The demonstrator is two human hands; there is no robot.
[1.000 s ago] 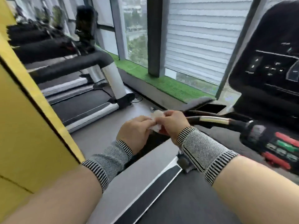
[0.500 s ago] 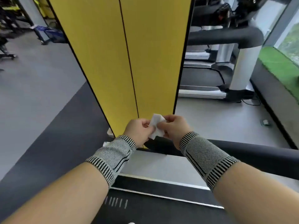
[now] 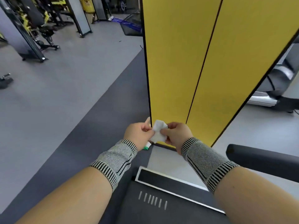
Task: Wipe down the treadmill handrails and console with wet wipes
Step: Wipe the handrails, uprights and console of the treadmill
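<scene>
The crumpled white wet wipe hangs upright, long axis twelve to six o'clock, before the yellow panel. Left hand fingers pinch its nine o'clock edge; right hand fingers pinch its three o'clock edge.

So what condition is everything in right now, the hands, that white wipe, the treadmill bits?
Left hand: fingers curled, pinching the wipe's left edge.
Right hand: fingers curled, pinching the wipe's right side.
Wet wipe: crumpled, held up between both hands, touching nothing else.
Handrail: black, untouched at this moment.
Treadmill deck: no hand on it.
Green and white item: under the left hand, too hidden to identify.
</scene>
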